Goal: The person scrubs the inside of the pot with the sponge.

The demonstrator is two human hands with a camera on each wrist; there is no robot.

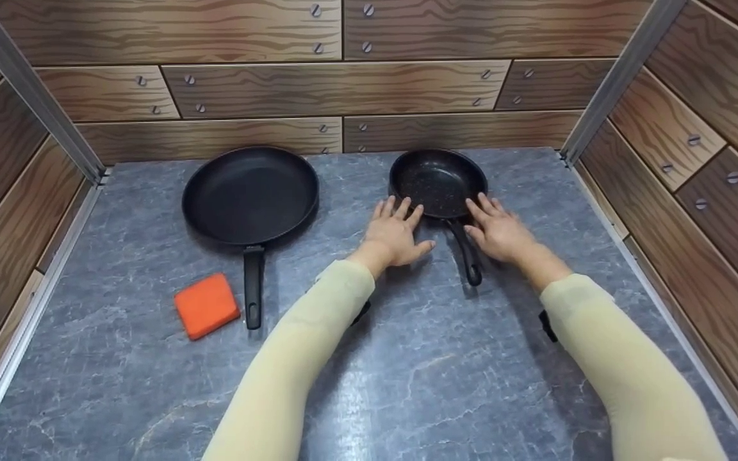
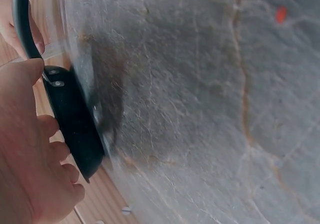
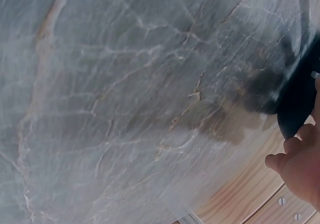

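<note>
To the right of the large pan (image 1: 252, 192) sits the small pan (image 1: 439, 179), open side up on the grey marbled tabletop (image 1: 407, 384). It is round and black, narrower than the large pan, with pale specks over its interior and a soft sheen. Two silvery rivets (image 2: 59, 84) show by its slim, curved black handle (image 1: 467, 253), which has a hole near the tip. The left hand (image 1: 394, 235), nearer the large pan, and the right hand (image 1: 501, 233), farther from it, spread their fingers by the small pan's rim, gripping nothing; contact cannot be told.
</note>
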